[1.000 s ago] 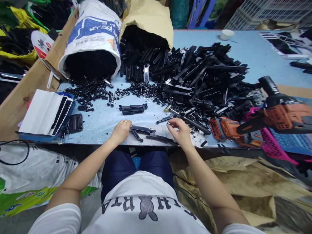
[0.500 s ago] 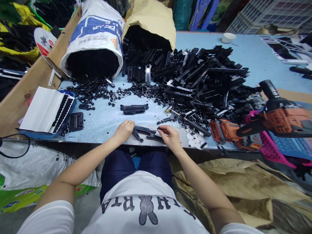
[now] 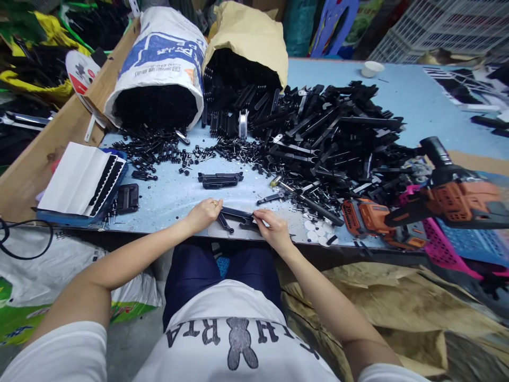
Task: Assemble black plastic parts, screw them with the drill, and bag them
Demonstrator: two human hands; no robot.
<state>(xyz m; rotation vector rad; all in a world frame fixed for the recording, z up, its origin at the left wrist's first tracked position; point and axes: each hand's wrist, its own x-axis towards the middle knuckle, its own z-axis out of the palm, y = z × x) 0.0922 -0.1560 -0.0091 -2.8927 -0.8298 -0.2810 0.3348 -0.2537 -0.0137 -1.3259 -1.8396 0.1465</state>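
My left hand (image 3: 205, 214) is closed on the left end of a long black bar (image 3: 237, 213) near the table's front edge. At the bar's right end my right hand (image 3: 275, 229) is pinched; whether its fingertips hold a small piece or only the bar, I cannot make out. A short black arm with a round end (image 3: 226, 224) slants down below the bar. Just beyond my hands lies a folded black assembly (image 3: 220, 180). A small black link (image 3: 270, 198) rests past my right fingers.
Black bars (image 3: 334, 122) are heaped at the back right, with small screws (image 3: 238, 151) scattered before them. A white sack (image 3: 163, 58) and a tan sack (image 3: 250, 32) lie open-mouthed behind. An orange power drill (image 3: 461, 193) sits right, a blue tray of strips (image 3: 79, 217) left.
My right fingertips have moved slightly left and closed in on the bar's right end. The small dark piece seen at them before is now hidden. My left hand keeps its hold.
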